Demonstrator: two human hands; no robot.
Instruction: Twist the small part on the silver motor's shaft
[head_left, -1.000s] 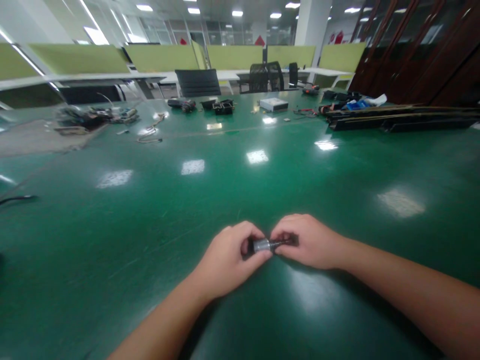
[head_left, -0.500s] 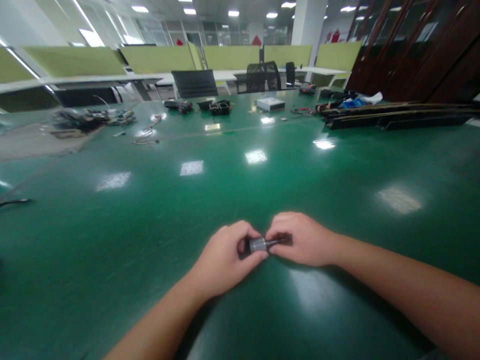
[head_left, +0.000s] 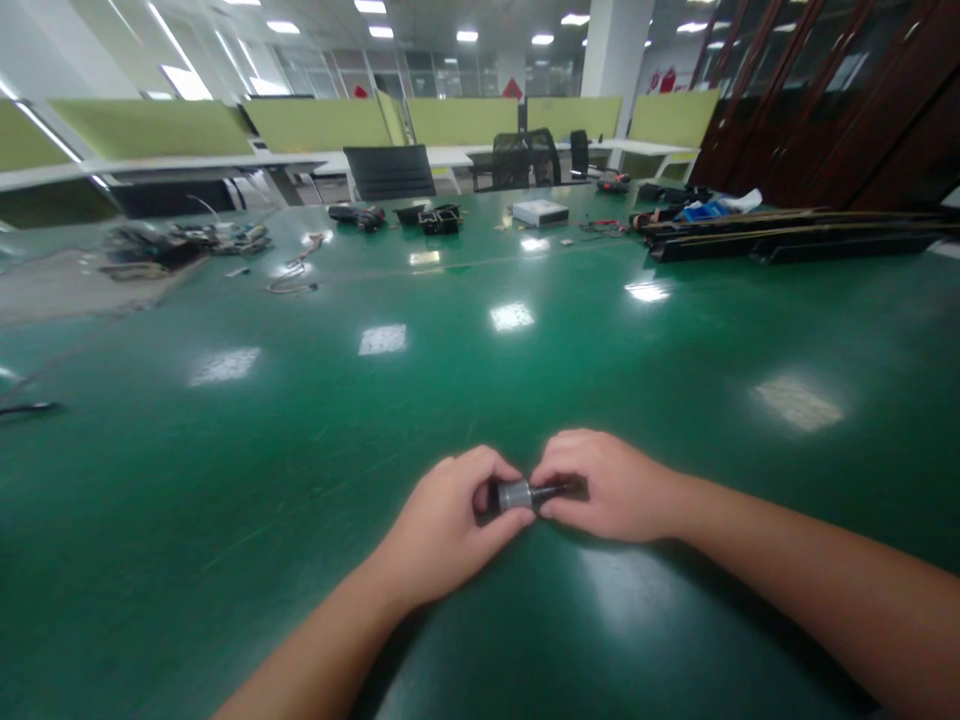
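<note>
Both my hands meet low in the middle of the view, resting on the green table (head_left: 480,380). My left hand (head_left: 450,530) is closed around one end of a small grey metal cylinder (head_left: 516,494). My right hand (head_left: 604,485) is pinched on the dark narrow part that sticks out of the cylinder's right end. The fingers cover most of the piece, so its full shape is hidden.
At the far side lie a white box (head_left: 540,211), black tools (head_left: 360,213), loose cables (head_left: 296,270) and a heap of parts (head_left: 187,240) at the left. Long dark bars (head_left: 787,240) lie at the right rear. Office chairs and green partitions stand beyond.
My hands have stayed together on the small cylinder with only slight finger shifts. The view has tipped a little.
</note>
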